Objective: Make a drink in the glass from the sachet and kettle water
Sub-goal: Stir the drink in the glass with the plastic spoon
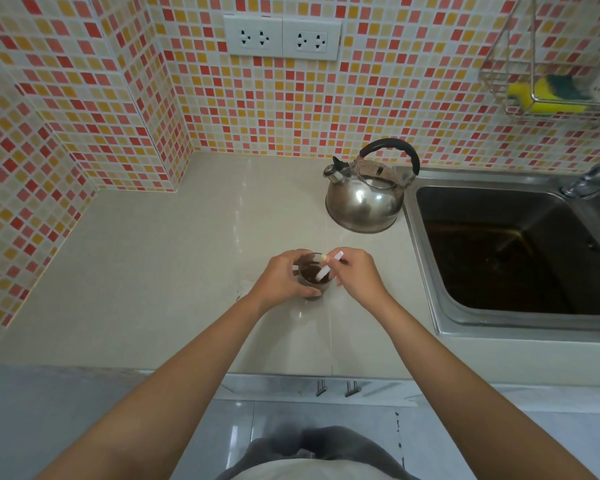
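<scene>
A small clear glass [313, 276] holding dark brown liquid stands on the beige counter [174, 271]. My left hand [282, 277] is wrapped around its left side. My right hand [357, 271] pinches a thin white stick-like item [330, 266], possibly the rolled sachet, whose lower end dips into the drink. A steel whistling kettle [366, 199] with a black handle sits behind the glass, by the sink's left edge, untouched.
A steel sink [520, 251] lies to the right with a tap [589, 178] at its far corner. A wire rack with a yellow sponge [540, 95] hangs on the tiled wall. Two wall sockets [282, 38] sit above the counter. Tiled walls close the left side.
</scene>
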A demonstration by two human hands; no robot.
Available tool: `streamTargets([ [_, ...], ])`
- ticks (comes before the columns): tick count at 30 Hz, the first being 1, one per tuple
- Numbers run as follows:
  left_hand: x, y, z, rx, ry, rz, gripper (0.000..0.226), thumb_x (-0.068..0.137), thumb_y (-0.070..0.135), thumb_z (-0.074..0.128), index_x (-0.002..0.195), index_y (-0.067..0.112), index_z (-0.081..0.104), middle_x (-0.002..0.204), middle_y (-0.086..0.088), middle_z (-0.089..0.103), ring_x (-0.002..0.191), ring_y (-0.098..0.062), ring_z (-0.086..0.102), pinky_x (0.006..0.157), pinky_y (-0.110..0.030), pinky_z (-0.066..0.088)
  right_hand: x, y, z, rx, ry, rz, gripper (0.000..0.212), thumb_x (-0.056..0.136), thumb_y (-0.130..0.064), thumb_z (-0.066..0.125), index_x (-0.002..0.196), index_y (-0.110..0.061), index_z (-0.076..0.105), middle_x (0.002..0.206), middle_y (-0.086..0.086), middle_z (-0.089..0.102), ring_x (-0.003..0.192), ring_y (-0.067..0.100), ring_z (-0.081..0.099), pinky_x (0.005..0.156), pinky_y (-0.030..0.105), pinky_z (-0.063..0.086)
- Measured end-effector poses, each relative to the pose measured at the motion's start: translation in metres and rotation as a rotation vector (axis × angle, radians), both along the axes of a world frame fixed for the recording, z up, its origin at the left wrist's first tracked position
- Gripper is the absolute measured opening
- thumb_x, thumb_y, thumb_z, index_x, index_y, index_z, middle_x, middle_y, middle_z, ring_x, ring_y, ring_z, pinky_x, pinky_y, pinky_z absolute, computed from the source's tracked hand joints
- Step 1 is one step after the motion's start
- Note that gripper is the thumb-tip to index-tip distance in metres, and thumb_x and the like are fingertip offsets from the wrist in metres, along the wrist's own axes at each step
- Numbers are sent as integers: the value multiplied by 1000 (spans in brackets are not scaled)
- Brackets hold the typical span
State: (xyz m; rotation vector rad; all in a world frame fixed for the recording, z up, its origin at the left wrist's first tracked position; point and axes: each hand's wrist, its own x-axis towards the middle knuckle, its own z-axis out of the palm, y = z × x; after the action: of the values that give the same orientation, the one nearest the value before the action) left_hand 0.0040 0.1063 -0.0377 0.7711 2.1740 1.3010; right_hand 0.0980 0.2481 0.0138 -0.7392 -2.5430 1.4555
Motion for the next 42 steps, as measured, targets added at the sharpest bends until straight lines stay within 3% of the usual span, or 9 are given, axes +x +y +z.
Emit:
streamTargets([
  [6, 0, 0, -1, -6, 0, 8, 73, 48, 25, 92, 116, 25, 63, 111, 10, 67, 107, -10, 64, 95, -24, 51, 0, 7, -1, 119, -37, -27, 21, 91, -24, 56, 81, -14, 71, 69, 4, 64, 67, 22, 60, 67, 35, 49],
  [10, 0, 0, 0, 2, -5, -7, 68, 48, 25, 91, 109, 34, 64, 103, 19, 67, 102, 0, 64, 89, -17, 50, 1, 3, 0, -18, 0, 38, 17, 90, -21, 60, 78, -13, 69, 62, 3, 63, 52, 6, 55, 59, 28, 47],
  [13, 1, 0, 0, -8, -13, 10, 70, 47, 26, 92, 110, 35, 62, 104, 19, 65, 103, -3, 64, 90, -17, 49, 0, 7, -2, 51, -19, -34, 20, 91, -22, 57, 82, -11, 71, 66, 3, 65, 62, 18, 59, 66, 33, 49],
  [17, 1, -1, 1, 0, -17, 9, 64, 47, 25, 92, 100, 44, 61, 100, 24, 66, 99, 5, 64, 83, -9, 48, 0, 4, 1, -67, 8, -11, 24, 91, -18, 59, 68, -19, 66, 59, 3, 61, 43, 2, 52, 52, 17, 42],
  [22, 1, -1, -1, 4, -33, 30, 75, 47, 23, 93, 115, 29, 63, 104, 19, 65, 102, -2, 64, 88, -15, 48, -2, 5, 0, 30, -5, -81, 21, 92, -20, 55, 79, -11, 70, 65, 5, 63, 58, 20, 56, 64, 32, 47],
  [26, 1, -1, 0, 10, -44, 23, 73, 47, 23, 93, 113, 32, 63, 106, 19, 67, 103, 3, 64, 91, -16, 49, -2, -1, 2, -68, 9, -12, 19, 91, -18, 59, 73, -14, 66, 59, 4, 61, 44, 7, 53, 52, 21, 44],
  [31, 3, -2, 0, -5, -45, 42, 83, 49, 19, 94, 125, 16, 61, 119, 4, 66, 110, -12, 63, 99, -26, 49, -4, 3, -3, -29, -4, -108, 26, 91, -17, 56, 68, -15, 67, 58, 2, 61, 48, 10, 54, 56, 26, 45],
  [38, 3, -1, 2, -7, -58, 49, 83, 50, 15, 93, 126, 16, 60, 120, 1, 67, 112, -13, 62, 101, -28, 49, -8, 3, -3, -17, 12, -153, 22, 91, -19, 56, 78, -9, 70, 58, -2, 60, 53, 15, 54, 62, 30, 48],
  [42, 3, -1, 3, -12, -43, 29, 79, 51, 17, 93, 123, 17, 62, 118, 4, 67, 110, -11, 63, 101, -28, 49, -8, -1, 0, -82, -8, -29, 21, 91, -18, 58, 74, -14, 67, 59, 4, 60, 45, 13, 52, 53, 22, 44],
])
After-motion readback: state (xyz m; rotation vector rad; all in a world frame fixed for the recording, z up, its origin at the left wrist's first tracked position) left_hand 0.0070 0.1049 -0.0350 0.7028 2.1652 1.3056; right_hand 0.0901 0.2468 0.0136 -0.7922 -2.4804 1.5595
